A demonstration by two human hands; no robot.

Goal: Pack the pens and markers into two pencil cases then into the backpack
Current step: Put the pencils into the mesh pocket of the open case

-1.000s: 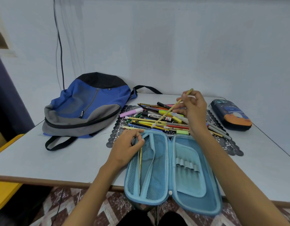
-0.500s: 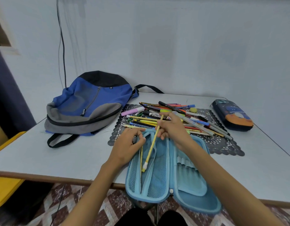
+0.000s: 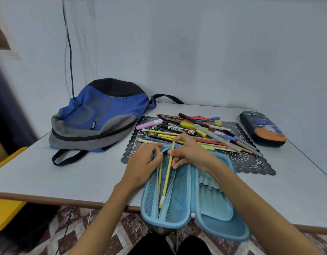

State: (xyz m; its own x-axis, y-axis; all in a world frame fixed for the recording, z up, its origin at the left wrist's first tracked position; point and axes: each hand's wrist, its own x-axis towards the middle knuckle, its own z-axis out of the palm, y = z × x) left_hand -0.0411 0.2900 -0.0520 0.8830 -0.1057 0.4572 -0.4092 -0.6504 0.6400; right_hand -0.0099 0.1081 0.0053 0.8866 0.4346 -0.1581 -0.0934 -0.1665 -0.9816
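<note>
A pale wall is backing the grey worktop (image 3: 48, 177), where a light-blue pencil case (image 3: 214, 208) is lying open with its near end hanging over the edge. The right hand (image 3: 192, 153) is pinching a yellow pencil (image 3: 167, 179) near its far end and feeding it, eraser first, into the case's left half, beside a second pencil (image 3: 160, 179) already lying there. The left hand (image 3: 142, 162) is curling its fingers on the far lip of the mesh pocket (image 3: 177, 196), apparently holding it open. Just beyond the case, the heap of pens and markers (image 3: 186, 131) is waiting on a black lace mat (image 3: 251, 161). The backpack (image 3: 100, 116) is lying beyond the case to the left, and a dark pencil case (image 3: 263, 129) is sitting zipped beyond it to the right.

The overhang is looking like the main hazard: a downward push on the near end, or added weight there, is likely to tip the case off the worktop and spill it. The pencil's leading end is also risking a snag in the mesh if the lip is let slack. A sleeve or wrist brushing the heap could be sending round pens rolling off the mat.
</note>
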